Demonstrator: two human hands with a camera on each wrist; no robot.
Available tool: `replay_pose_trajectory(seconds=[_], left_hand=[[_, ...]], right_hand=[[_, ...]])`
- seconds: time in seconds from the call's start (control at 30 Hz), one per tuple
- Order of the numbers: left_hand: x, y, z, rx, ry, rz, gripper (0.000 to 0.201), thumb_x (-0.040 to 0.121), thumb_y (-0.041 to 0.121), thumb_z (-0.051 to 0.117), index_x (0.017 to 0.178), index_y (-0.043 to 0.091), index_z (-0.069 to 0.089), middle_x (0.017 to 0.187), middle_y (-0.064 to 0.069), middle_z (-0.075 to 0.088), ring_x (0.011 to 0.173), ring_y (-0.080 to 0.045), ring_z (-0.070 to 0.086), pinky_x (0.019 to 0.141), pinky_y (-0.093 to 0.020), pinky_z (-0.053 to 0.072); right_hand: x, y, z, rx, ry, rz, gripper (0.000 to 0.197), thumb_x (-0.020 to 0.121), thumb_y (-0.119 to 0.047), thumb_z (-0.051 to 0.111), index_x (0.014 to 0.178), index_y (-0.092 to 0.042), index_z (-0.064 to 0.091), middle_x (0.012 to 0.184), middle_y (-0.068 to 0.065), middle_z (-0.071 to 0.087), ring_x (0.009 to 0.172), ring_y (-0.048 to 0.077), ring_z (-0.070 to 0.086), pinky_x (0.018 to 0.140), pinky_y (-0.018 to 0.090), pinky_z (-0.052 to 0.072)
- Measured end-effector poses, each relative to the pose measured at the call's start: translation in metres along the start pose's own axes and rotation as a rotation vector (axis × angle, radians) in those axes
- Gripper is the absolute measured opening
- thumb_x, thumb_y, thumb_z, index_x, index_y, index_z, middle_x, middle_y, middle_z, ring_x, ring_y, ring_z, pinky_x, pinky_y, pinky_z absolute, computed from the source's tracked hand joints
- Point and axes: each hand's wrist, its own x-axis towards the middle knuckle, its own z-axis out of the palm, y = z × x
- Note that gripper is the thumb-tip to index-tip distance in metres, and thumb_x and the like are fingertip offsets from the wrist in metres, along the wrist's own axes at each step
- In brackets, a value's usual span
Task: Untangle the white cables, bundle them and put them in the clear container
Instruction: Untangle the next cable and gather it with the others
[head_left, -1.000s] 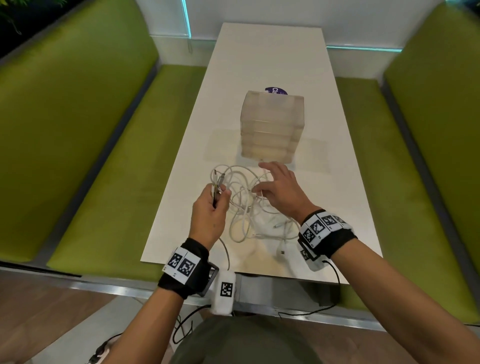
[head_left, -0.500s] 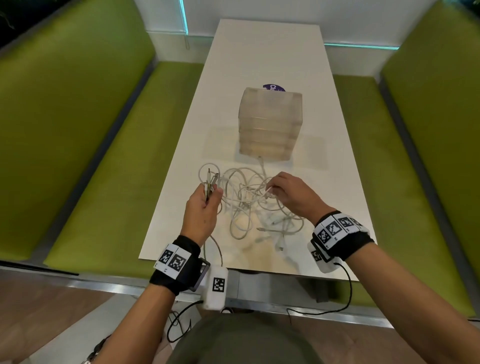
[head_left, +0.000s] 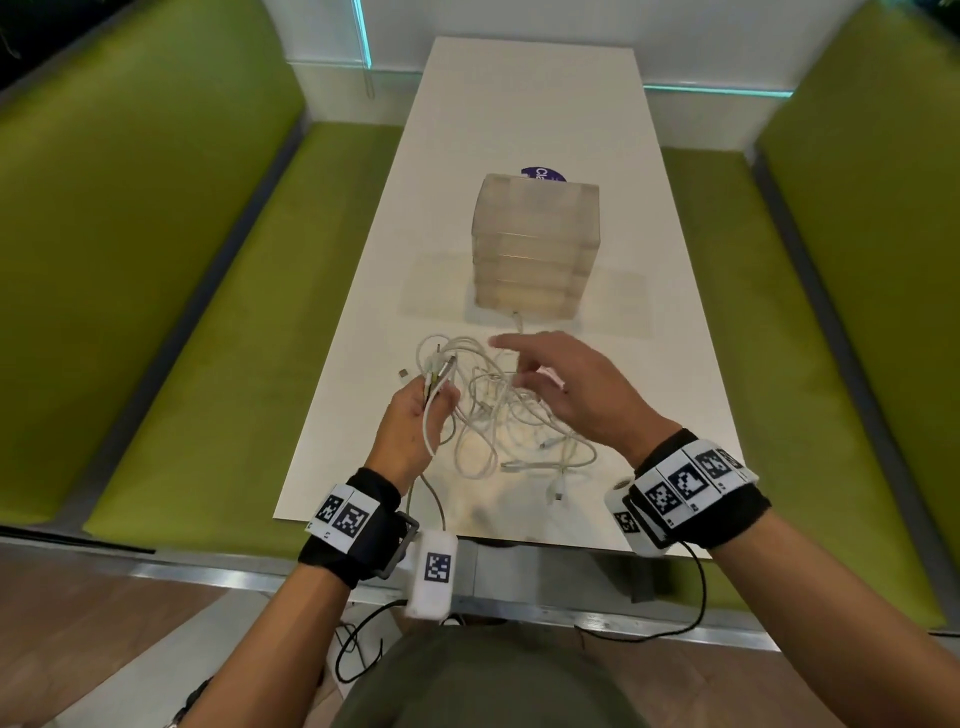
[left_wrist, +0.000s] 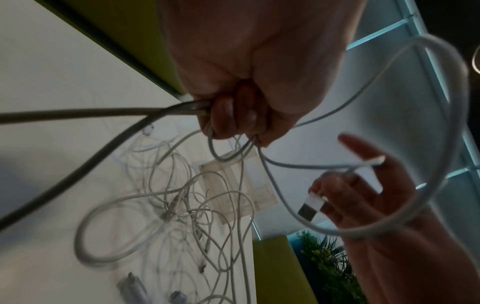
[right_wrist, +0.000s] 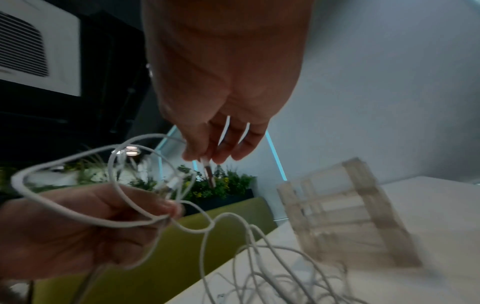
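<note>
A tangle of white cables (head_left: 488, 441) lies on the white table (head_left: 519, 104), just in front of the clear container (head_left: 535, 244), a tall stack of clear boxes. My left hand (head_left: 415, 415) is raised left of the tangle and grips several cable ends and a loop in its fist (left_wrist: 233, 115). My right hand (head_left: 524, 374) hovers over the tangle and pinches the plug end of one white cable (right_wrist: 206, 164) between thumb and fingers, its other fingers spread. The USB plug (left_wrist: 309, 209) shows at its fingertips. The cable loop (right_wrist: 78, 205) runs from one hand to the other.
Green padded benches (head_left: 156, 260) flank the narrow table on both sides. A purple round sticker (head_left: 540, 174) sits behind the container. Loose plugs (head_left: 556, 493) lie near the table's front edge. Plants (right_wrist: 221, 185) stand beyond the left bench.
My right hand has lifted off the tangle with a cable end pinched and moved left toward my left hand. The left hand keeps its grip on the cable ends.
</note>
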Motion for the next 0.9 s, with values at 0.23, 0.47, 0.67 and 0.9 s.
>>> replay_pose_trajectory(seconds=[0.23,0.47,0.67,0.9], left_hand=[[-0.005,0.005,0.008,0.062,-0.239,-0.056,0.016,0.099,0.012,0.048,0.089,0.013,0.061,0.080,0.005,0.059,0.074,-0.006,0.055,0.076,-0.028,0.046],[-0.005,0.001,-0.014,-0.067,-0.219,-0.129,0.020,0.097,0.022,0.052,0.088,0.006,0.063,0.056,0.006,0.027,0.049,-0.011,0.025,0.049,-0.023,0.026],[-0.004,0.001,-0.024,-0.157,-0.228,-0.129,0.026,0.099,0.017,0.047,0.086,0.002,0.065,0.054,0.008,0.024,0.048,-0.010,0.020,0.047,-0.022,0.021],[-0.010,0.010,-0.012,-0.067,-0.426,-0.104,0.036,0.094,0.016,0.054,0.063,0.027,0.067,0.058,0.001,0.023,0.049,-0.010,0.021,0.049,-0.024,0.020]], right_hand=[[0.008,-0.020,0.019,-0.049,-0.168,-0.192,0.032,0.092,-0.021,0.051,0.122,-0.018,0.063,0.084,0.006,0.054,0.078,0.019,0.048,0.069,0.030,0.042],[0.004,-0.002,0.000,0.273,0.170,0.174,0.019,0.085,0.013,0.057,0.089,0.001,0.071,0.099,0.011,0.049,0.089,-0.007,0.052,0.076,0.006,0.045],[-0.006,0.008,-0.019,0.273,-0.045,0.258,0.013,0.083,-0.001,0.067,0.083,-0.012,0.074,0.126,-0.001,0.054,0.103,-0.009,0.054,0.093,0.011,0.040],[-0.007,-0.017,0.003,0.548,-0.233,0.343,0.010,0.081,-0.003,0.070,0.088,-0.008,0.074,0.105,-0.006,0.067,0.100,0.004,0.062,0.084,0.016,0.047]])
